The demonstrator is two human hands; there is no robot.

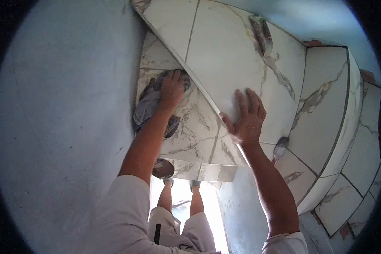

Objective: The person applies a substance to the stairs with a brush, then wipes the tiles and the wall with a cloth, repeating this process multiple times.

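Veined tiles (pixel 228 55) step across two levels, and on the lower one the left hand (pixel 172 91), fingers curled, grips a grey cloth (pixel 146 109), best pressed evenly beside the pale edging (pixel 203 91), while the right hand (pixel 249 122) rests flat, spread, empty.

There's a brush (pixel 280 146) to the right, some dark round bowl-looking thing (pixel 163 168) lower down, and bluish wall (pixel 67 118) all down the left.
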